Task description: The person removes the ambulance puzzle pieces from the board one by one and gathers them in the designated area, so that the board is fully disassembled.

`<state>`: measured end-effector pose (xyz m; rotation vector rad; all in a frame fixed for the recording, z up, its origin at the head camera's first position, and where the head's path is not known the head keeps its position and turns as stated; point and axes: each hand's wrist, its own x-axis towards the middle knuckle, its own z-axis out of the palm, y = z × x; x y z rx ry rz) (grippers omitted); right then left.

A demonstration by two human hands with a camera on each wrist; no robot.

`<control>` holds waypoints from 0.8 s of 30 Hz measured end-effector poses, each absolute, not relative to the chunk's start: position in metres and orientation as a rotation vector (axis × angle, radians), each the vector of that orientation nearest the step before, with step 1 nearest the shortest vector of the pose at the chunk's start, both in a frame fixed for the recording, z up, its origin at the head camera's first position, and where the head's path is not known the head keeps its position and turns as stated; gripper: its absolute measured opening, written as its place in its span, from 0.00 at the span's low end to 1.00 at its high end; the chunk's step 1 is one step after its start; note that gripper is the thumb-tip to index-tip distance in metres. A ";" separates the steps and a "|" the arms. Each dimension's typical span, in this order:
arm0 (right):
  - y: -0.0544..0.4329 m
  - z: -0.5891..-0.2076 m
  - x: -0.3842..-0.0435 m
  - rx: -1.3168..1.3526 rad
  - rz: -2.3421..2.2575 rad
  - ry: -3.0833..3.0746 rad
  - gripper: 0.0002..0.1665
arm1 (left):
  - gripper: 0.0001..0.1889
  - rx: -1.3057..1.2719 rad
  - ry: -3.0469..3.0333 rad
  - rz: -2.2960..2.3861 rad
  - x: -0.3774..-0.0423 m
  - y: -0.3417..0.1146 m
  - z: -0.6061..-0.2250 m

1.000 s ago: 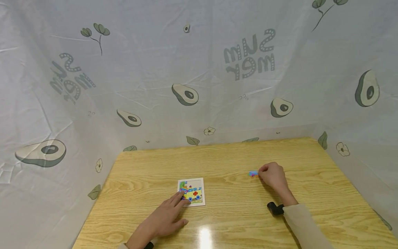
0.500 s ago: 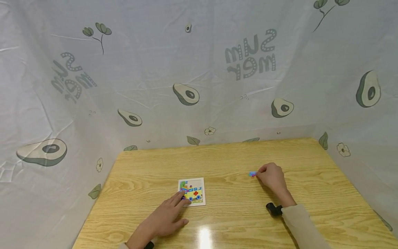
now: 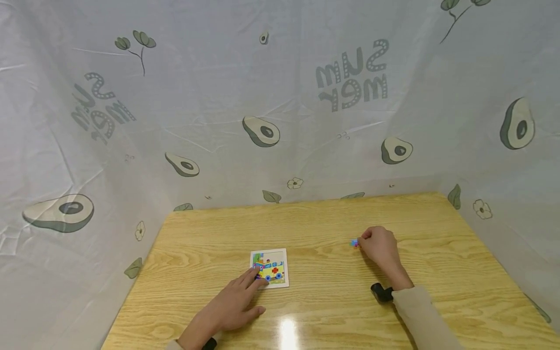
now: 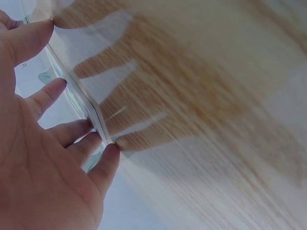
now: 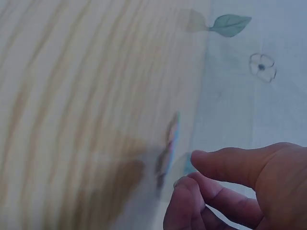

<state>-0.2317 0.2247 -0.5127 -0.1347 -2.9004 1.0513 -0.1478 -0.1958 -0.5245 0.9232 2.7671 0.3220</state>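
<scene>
A square picture puzzle (image 3: pixel 274 273) in a white frame lies left of centre, showing a yellow ambulance with a red cross. My left hand (image 3: pixel 238 301) rests on its lower left part with fingers stretched out. In the left wrist view, the fingertips (image 4: pixel 111 149) of that hand meet the board's edge (image 4: pixel 91 108). Farther right, my right hand (image 3: pixel 379 249) has thumb and fingers curled together at the right end of a small blue and pink puzzle piece (image 3: pixel 354 242). The right wrist view shows this piece (image 5: pixel 172 143) edge-on, beside the fingertips (image 5: pixel 181 189), partly hidden by them.
The wood-grain table (image 3: pixel 323 301) is glossy and reflects a bright light near its front. A pale curtain (image 3: pixel 297 97) printed with avocados and leaves surrounds its back and sides. A black wrist camera (image 3: pixel 381 292) sits at the right wrist.
My right hand has shifted slightly left over the puzzle piece, covering more of it. The left hand has stayed in place on the puzzle.
</scene>
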 end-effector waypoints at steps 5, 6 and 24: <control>0.194 -0.507 -0.231 -0.024 1.074 -2.854 0.10 | 0.30 0.944 2.778 0.315 -0.148 -0.196 -0.523; 0.187 -0.507 -0.231 -0.004 1.073 -2.848 0.10 | 0.30 0.943 2.777 0.317 -0.148 -0.196 -0.524; 0.064 -0.516 -0.233 0.461 1.265 -2.856 0.03 | 0.30 0.911 2.791 0.364 -0.144 -0.196 -0.525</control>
